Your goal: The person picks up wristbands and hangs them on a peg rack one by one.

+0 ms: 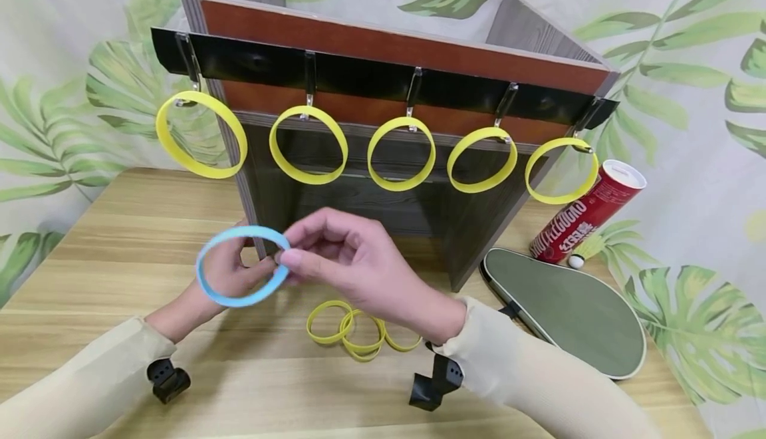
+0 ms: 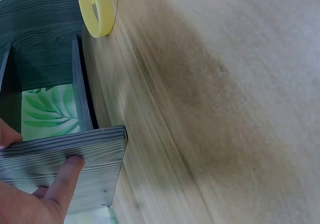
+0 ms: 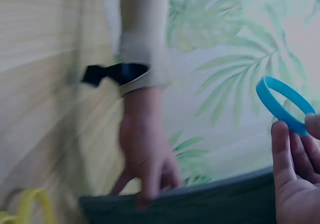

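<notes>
My right hand (image 1: 377, 273) pinches a light blue silicone wristband (image 1: 239, 302) between thumb and fingers. The wristband (image 3: 276, 108) is held up in the air, in front of the left hand in the head view. Lower on the left, my left hand (image 1: 230, 271) grips the front edge of the wooden shelf's side panel (image 2: 95, 149), with fingers (image 2: 67, 179) against its face. Several yellow wristbands (image 1: 273, 143) hang in a row, each from a metal hook (image 1: 310, 80) on a black rail (image 1: 365, 80) along the shelf's red-brown front board (image 1: 359, 33).
Several loose yellow wristbands (image 1: 327, 342), some overlapping, lie on the wooden table (image 1: 257, 386) below my right hand. To the right are a green paddle case (image 1: 562, 312), a red tube (image 1: 583, 219) and a shuttlecock (image 1: 577, 261). A leaf-print cloth (image 1: 688, 239) hangs behind.
</notes>
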Available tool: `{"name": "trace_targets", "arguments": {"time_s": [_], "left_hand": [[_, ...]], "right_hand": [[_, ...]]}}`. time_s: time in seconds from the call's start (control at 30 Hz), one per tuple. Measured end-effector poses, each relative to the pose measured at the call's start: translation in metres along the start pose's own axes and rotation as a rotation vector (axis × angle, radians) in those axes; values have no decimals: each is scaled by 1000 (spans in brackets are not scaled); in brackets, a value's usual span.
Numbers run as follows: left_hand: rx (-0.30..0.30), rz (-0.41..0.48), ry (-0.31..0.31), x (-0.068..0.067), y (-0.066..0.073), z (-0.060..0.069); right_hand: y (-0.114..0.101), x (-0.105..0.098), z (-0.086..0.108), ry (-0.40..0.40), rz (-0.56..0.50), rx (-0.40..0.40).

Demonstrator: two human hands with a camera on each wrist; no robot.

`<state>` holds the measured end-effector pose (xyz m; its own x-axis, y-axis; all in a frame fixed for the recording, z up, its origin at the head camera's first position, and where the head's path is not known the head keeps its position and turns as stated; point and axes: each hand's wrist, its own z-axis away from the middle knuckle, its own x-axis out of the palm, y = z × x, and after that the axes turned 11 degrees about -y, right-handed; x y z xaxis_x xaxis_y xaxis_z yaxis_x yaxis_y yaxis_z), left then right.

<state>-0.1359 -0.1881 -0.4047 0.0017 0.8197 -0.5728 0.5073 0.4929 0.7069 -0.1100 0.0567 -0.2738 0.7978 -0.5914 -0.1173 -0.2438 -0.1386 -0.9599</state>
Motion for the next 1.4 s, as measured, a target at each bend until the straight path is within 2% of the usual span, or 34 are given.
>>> {"name": "trace_targets", "arguments": {"time_s": [0.1, 0.2, 0.27, 0.4, 0.57, 0.77, 0.93, 1.2, 1.4], "left_hand": [[-68, -8, -6, 0, 0, 2], [-151, 42, -42, -1, 5, 5], [-167, 45, -51, -1, 6, 6], [-162, 15, -54, -2, 6, 6], [-115, -2, -43, -1, 5, 1], [-64, 5, -18, 0, 3, -1], [-38, 13, 6, 2, 1, 1], [-1, 10, 19, 2, -3, -1], [-2, 18, 15, 2, -3, -1]], "right_hand": [[-15, 7, -9, 30, -13, -44], [-27, 13, -18, 63, -53, -75], [-32, 17, -25, 92, -92, -87], [-36, 21, -38, 162, -168, -113], [-39, 22, -50, 220, -226, -148], [-41, 24, -60, 269, -261, -178], [-37, 26, -67, 312, -278, -167], [-31, 23, -68, 340, -239, -156], [-27, 23, -64, 306, -137, -118]]}}
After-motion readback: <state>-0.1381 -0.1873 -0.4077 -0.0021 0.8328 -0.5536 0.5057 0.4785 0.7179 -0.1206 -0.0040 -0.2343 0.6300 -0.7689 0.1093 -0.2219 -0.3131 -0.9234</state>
